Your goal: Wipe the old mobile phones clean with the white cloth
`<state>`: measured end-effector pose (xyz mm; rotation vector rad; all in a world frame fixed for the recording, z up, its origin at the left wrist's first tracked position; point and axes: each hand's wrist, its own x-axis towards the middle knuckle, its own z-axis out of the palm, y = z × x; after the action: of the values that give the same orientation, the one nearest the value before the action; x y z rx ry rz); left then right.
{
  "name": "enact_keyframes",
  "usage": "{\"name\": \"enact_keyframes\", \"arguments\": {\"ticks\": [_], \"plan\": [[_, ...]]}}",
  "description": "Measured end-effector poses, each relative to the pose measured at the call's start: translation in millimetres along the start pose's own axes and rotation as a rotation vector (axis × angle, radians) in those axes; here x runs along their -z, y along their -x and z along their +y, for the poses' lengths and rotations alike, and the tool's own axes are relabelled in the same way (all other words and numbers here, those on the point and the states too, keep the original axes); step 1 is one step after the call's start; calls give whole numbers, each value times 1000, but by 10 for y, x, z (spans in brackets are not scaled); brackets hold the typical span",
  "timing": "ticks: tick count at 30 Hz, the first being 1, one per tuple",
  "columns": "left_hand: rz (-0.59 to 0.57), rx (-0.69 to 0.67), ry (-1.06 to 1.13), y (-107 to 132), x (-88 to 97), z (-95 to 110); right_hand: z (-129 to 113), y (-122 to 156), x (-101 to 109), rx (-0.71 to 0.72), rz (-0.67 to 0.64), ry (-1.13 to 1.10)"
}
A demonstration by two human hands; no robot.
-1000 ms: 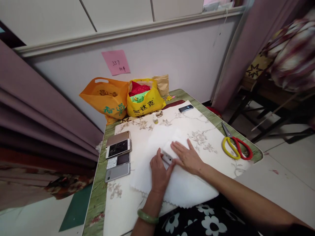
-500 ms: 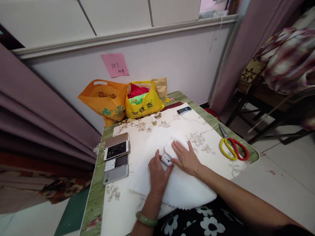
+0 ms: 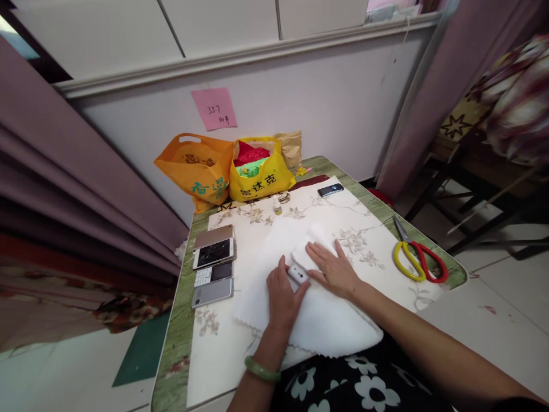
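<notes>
White cloth (image 3: 330,329) lies folded under a person's right hand (image 3: 332,270), which rests palm down, fingers extended and thumb apart. The left hand (image 3: 283,294) curves around the bare end of a pale phone (image 3: 299,274), thumb and forefinger on opposite sides; how firmly they press cannot be told. The phone lies on the cloth, partly under the fold. Should the right palm lift, the loose fold could spring back; the phone's smooth back could let it slide out. Scissors (image 3: 405,235) near the table's (image 3: 171,343) right edge could drop if nudged, as could the row of four phones (image 3: 213,253) at left.

Beyond the cloth stands a small bottle (image 3: 277,208), something yellowish low inside, likely to tip if knocked. At the back, a yellow bag (image 3: 285,178) gapes over red and green goods (image 3: 251,155). Beside it, an orange bag (image 3: 182,171) stands open, its contents out of view; a brown packet (image 3: 291,149) behind hides whatever it holds.
</notes>
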<state>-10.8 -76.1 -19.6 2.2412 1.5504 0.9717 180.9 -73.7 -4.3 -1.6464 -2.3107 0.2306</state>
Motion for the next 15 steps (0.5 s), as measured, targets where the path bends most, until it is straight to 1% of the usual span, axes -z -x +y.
{"name": "enact_keyframes", "arguments": {"ticks": [3,6,8,10,13,15], "plan": [[8,5,-5,8,3,7,65,-42,-37,-115,44,-17],[28,-11,-27,13,1,9,85,-46,-68,-163,120,-89],[42,-18,-36,13,7,14,115,-34,-81,-196,182,-180],[62,-12,-34,8,25,28,173,-15,-89,-242,256,-300],[93,-18,-22,-9,76,66,267,22,-86,-324,406,-463],[90,-45,-24,-26,112,92,275,49,-55,-354,511,-501]]}}
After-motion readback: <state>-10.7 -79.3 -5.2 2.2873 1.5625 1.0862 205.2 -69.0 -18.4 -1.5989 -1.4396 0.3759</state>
